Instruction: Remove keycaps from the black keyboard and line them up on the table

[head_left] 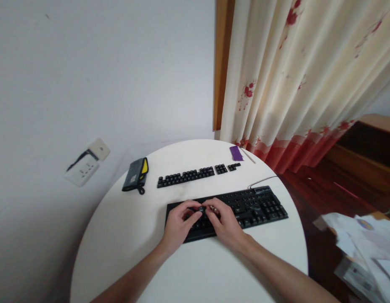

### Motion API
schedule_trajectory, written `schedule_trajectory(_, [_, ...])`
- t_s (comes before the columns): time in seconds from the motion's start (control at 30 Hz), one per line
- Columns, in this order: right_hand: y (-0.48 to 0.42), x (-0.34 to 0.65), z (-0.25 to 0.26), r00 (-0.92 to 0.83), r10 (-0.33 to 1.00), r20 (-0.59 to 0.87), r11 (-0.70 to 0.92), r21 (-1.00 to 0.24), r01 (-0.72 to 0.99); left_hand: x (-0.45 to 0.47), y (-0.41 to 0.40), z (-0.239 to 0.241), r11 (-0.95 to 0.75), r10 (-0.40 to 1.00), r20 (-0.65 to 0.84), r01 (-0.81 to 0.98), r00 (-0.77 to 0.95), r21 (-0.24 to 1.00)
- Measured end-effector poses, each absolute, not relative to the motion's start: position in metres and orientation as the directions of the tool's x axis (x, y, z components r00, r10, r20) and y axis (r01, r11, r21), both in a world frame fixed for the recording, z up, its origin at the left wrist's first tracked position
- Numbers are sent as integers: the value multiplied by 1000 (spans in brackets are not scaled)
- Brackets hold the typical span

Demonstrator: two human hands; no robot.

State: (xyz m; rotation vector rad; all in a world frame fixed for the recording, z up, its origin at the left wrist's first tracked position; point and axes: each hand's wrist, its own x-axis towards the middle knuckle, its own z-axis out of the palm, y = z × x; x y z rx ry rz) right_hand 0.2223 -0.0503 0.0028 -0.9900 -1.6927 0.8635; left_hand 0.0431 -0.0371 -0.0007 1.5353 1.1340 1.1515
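Observation:
A black computer keyboard [261, 208] lies at a slant on the white round table, some of its keys off. Over its left half my left hand [179, 223] pinches a small black keycap [201, 208] between thumb and fingers. My right hand [225, 221] meets it there, fingers closed, with its fingertips touching or very near the keycap. A small brownish thing shows between the right fingers, too small to name. Behind the keyboard, loose black keycaps [187, 176] stand in rows. The keys under my hands are hidden.
A grey and yellow pouch [134, 174] lies at the table's left. Farther back are a purple cloth [236, 153] and a thin pale stick [248, 155]. The keyboard cable [262, 180] runs off the right edge. Papers [365, 235] are piled at the right; a wall stands behind.

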Motion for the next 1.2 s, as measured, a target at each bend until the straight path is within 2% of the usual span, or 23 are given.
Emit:
schedule_trajectory(0.23, [-51,223,7,-234,893,384,441,-847,296,43,-36,-5,-159,981,138,162,136,974])
schedule_trajectory(1.0, [-51,223,4,-206,899,387,437,-835,335,42,-35,-6,-169,978,137,207,160,964])
schedule_trajectory(1.2, [-44,232,18,-162,917,364,398,-854,334,44,-37,4,-194,976,167,210,136,958])
